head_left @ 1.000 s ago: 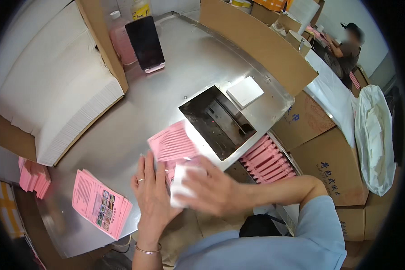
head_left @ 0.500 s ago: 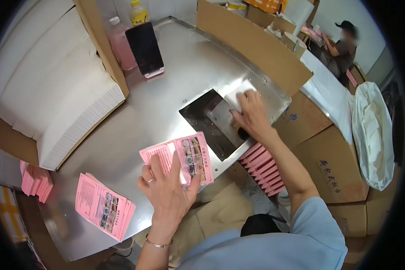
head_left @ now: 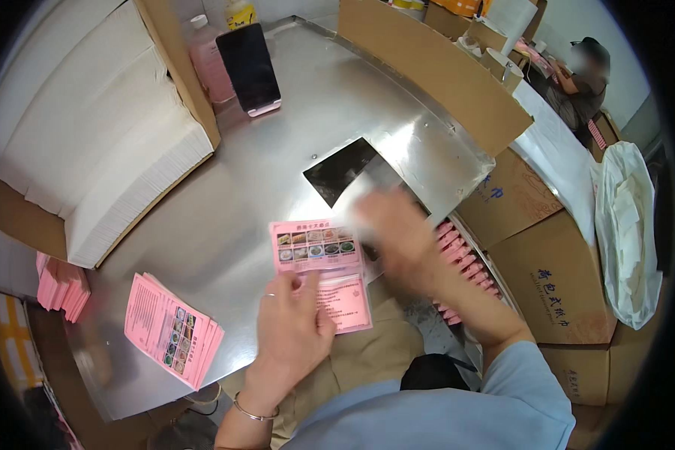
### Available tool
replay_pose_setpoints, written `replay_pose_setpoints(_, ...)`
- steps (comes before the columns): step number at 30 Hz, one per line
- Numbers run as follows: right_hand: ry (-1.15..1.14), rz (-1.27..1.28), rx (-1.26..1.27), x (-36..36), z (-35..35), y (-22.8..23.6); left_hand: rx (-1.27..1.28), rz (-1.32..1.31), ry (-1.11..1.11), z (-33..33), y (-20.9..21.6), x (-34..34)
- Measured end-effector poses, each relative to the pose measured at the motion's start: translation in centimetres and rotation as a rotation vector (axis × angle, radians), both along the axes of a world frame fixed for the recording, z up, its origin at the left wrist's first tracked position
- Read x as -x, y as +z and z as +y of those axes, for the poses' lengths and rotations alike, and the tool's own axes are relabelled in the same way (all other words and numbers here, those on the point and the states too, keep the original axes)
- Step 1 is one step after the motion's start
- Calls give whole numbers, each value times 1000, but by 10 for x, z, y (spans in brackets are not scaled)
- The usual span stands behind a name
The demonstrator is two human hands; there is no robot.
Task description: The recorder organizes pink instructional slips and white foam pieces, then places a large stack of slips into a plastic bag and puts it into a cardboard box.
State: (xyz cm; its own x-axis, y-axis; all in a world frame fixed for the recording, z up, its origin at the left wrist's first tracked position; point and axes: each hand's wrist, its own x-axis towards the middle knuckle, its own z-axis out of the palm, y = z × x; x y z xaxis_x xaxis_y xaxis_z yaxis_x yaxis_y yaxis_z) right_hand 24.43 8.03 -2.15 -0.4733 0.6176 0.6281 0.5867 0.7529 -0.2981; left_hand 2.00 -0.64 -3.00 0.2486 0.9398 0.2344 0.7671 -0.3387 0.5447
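Note:
My left hand [head_left: 296,326] is closed on a pink printed wrapper [head_left: 319,251] at the table's near edge. The wrapper carries rows of small food pictures, and its lower part is folded up beside my fingers. My right hand [head_left: 401,232] is smeared by motion over the dark rectangular opening [head_left: 343,171] in the metal table. A blurred white folded paper [head_left: 358,201] shows at its fingertips, close to the wrapper's upper right corner. To the left lies a stack of pink printed wrappers [head_left: 174,330].
A cardboard box of white folded papers [head_left: 127,127] stands at left. Behind are a phone on a stand [head_left: 249,71] and a pink bottle [head_left: 210,60]. A cardboard strip [head_left: 435,60] edges the far side. Pink packets [head_left: 465,266] and cartons [head_left: 547,255] sit at right; another person [head_left: 581,82] sits beyond.
My right hand has moved left and nearer, bringing the white paper toward the wrapper. My left hand has shifted right and slightly lower, and the wrapper has turned.

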Motion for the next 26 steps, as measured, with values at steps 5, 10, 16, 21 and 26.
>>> replay_pose_setpoints(5, 230, -233, -117, 52, -53, -23, -112, 139, 146, 3, 23, 17)
replay_pose_setpoints(10, 81, -4, 74, 77, 50, -40, -178, 170, 176, 16, 20, -31)
replay_pose_setpoints(16, -141, -441, 597, -2, 90, -45, -210, -39, -6, -15, 5, 7)
replay_pose_setpoints(21, -192, -349, 139, 46, 43, 29, -58, -283, 108, -19, 39, 81)
replay_pose_setpoints(26, 52, 10, -163, 191, 100, 48, -450, 320, 604, 47, 56, 197)
